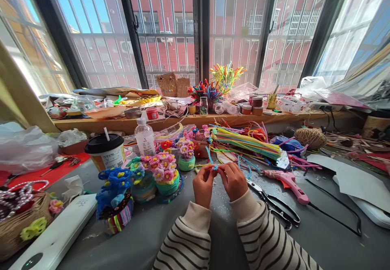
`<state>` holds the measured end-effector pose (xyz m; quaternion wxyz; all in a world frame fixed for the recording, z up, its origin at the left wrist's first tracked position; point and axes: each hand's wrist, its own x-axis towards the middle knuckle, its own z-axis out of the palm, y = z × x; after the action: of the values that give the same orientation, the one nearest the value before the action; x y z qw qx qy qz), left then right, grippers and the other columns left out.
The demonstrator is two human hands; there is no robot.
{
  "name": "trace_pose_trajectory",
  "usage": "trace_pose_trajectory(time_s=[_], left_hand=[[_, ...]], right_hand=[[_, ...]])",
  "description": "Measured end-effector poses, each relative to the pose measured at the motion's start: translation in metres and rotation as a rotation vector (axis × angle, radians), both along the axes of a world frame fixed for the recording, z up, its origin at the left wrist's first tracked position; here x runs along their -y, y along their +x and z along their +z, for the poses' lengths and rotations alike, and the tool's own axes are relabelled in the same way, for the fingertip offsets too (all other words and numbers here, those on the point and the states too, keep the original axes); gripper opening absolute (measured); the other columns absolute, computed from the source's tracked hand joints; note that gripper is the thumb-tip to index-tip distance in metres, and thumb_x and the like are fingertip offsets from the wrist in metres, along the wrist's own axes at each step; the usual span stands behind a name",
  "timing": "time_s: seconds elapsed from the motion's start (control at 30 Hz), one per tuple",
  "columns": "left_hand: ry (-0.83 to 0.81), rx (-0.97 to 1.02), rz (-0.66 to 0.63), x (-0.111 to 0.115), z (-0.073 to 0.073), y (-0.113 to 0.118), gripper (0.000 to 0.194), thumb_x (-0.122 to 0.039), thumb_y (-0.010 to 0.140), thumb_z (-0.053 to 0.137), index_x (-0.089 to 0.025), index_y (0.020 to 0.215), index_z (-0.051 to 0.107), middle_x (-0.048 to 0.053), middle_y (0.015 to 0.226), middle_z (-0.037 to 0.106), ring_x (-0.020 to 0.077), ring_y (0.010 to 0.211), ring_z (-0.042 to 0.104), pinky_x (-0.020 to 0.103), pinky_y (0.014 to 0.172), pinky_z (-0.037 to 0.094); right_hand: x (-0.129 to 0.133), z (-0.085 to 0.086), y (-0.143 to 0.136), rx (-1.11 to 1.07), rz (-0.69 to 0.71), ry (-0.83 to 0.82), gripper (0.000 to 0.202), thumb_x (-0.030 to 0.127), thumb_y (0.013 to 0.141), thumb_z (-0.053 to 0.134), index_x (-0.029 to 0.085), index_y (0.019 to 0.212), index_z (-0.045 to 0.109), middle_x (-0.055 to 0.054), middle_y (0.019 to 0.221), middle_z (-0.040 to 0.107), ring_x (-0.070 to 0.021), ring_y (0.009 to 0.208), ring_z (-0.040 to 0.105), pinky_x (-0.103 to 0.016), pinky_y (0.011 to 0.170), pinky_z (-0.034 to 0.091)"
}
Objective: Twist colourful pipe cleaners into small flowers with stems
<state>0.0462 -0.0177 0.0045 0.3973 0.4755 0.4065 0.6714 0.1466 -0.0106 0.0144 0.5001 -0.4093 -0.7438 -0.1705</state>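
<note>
Between my fingertips is a light-blue pipe cleaner (208,154), bent into a small loop at its lower end, with a straight length rising up to the left. My left hand (203,184) pinches the loop from one side. From the other side my right hand (233,180) pinches it too, and the fingertips of both hands nearly meet. Just right of my right hand lie black-handled scissors (274,205), and beyond them a pink glue gun (289,184). Loose blue pipe-cleaner pieces (248,166) rest on the table behind my right hand.
Pipe-cleaner flower pots (166,176) stand left of my hands, with a blue one (115,201) nearer me. Behind are a water bottle (144,138), a lidded cup (105,152) and a pipe-cleaner bundle (250,144). The glue gun's cord (335,217) loops on the right. A white device (57,237) lies left.
</note>
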Motion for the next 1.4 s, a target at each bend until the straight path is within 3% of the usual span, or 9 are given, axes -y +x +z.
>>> trace_pose_trajectory(time_s=[0.2,0.47,0.77,1.03,1.13,1.3,1.4], left_hand=[[0.007,-0.009,0.012,-0.001,-0.002,0.000,0.019,-0.030,0.065,0.054,-0.014,0.076,0.055,0.004,0.072,0.060,0.0125,0.066,0.057,0.025,0.065,0.046],[0.072,-0.147,0.165,-0.001,-0.005,0.000,0.016,-0.030,0.068,0.051,-0.017,0.075,0.057,0.004,0.076,0.060,0.0137,0.071,0.056,0.024,0.067,0.044],[0.087,-0.208,0.204,-0.004,-0.011,-0.005,0.016,-0.030,0.069,0.049,-0.019,0.076,0.057,0.004,0.078,0.060,0.0148,0.073,0.055,0.026,0.069,0.043],[0.088,-0.226,0.220,-0.002,-0.009,-0.003,0.014,-0.028,0.069,0.049,-0.019,0.075,0.058,0.003,0.078,0.061,0.0140,0.073,0.055,0.026,0.070,0.043],[0.060,-0.149,0.201,-0.001,-0.006,-0.002,0.014,-0.029,0.067,0.051,-0.018,0.075,0.057,0.004,0.077,0.060,0.0134,0.072,0.056,0.025,0.069,0.043],[-0.078,0.191,0.022,-0.005,-0.003,-0.001,0.025,-0.032,0.061,0.057,-0.016,0.078,0.051,0.002,0.070,0.061,0.0139,0.067,0.058,0.029,0.066,0.046],[-0.131,0.254,-0.043,-0.006,-0.003,0.000,0.029,-0.033,0.057,0.060,-0.015,0.077,0.050,0.003,0.070,0.062,0.0143,0.066,0.059,0.029,0.067,0.047]], right_hand=[[0.001,-0.001,-0.001,0.004,-0.006,-0.011,0.016,0.017,0.078,0.040,0.016,0.069,0.053,-0.004,0.063,0.055,-0.0154,0.063,0.047,-0.026,0.060,0.038],[0.005,0.001,-0.011,-0.027,-0.126,-0.062,0.016,0.020,0.074,0.043,0.017,0.060,0.051,-0.003,0.058,0.051,-0.0150,0.061,0.045,-0.027,0.060,0.034],[0.008,0.004,-0.014,0.044,-0.153,0.043,0.023,0.021,0.078,0.038,0.018,0.059,0.050,-0.003,0.056,0.050,-0.0151,0.059,0.046,-0.027,0.055,0.031],[0.007,0.001,-0.018,-0.069,-0.134,-0.099,0.016,0.020,0.074,0.041,0.018,0.058,0.047,-0.003,0.058,0.049,-0.0154,0.060,0.044,-0.027,0.056,0.034],[0.004,0.001,-0.016,-0.106,-0.057,-0.133,0.015,0.020,0.074,0.042,0.018,0.060,0.049,-0.002,0.059,0.049,-0.0150,0.061,0.045,-0.026,0.057,0.036],[-0.001,0.001,-0.006,-0.144,0.092,-0.186,0.011,0.025,0.074,0.046,0.017,0.075,0.054,-0.002,0.065,0.053,-0.0138,0.064,0.048,-0.025,0.058,0.039],[-0.005,-0.002,-0.002,-0.162,0.123,-0.190,0.012,0.024,0.075,0.044,0.018,0.073,0.055,-0.003,0.067,0.054,-0.0137,0.064,0.049,-0.025,0.057,0.040]])
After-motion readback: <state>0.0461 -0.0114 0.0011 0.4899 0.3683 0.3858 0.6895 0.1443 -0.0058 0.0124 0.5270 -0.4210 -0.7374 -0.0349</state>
